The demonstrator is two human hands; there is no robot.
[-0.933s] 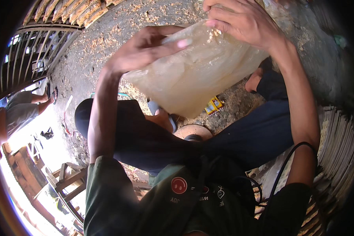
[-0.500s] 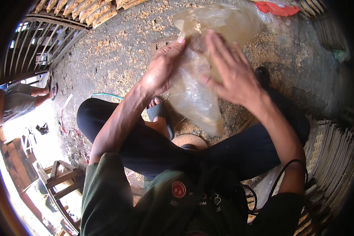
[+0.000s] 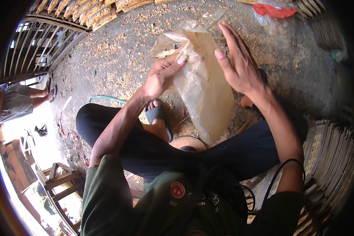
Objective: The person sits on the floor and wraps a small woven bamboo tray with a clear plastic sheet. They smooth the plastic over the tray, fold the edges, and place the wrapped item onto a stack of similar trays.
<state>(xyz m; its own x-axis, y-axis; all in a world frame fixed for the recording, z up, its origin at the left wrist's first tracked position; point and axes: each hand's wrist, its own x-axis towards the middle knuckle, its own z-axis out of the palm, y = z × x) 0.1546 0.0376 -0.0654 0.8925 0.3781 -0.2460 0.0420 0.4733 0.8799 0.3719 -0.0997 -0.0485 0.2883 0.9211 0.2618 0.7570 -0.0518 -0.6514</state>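
A thin, cloudy plastic bag hangs in front of me above the floor, its lower corner pointing down between my knees. My left hand pinches its upper left edge, thumb on the near side and fingers behind the plastic. On the other side, my right hand is raised by the bag with its fingers stretched out and the thumb apart. It grips nothing; whether its palm touches the plastic I cannot tell. Part of a small wooden frame shows through the upper left of the bag.
Crumbs litter the concrete floor. Loaded slatted trays stand at the far left, and a stack of thin trays at the right. A red plastic bag lies far right. Another person's legs are at the left, above a wooden stool.
The bag's upper part has swung left and collapsed from its spread, puffed shape. My right hand has turned and moved slightly right, off the bag's middle. The left hand keeps its pinch.
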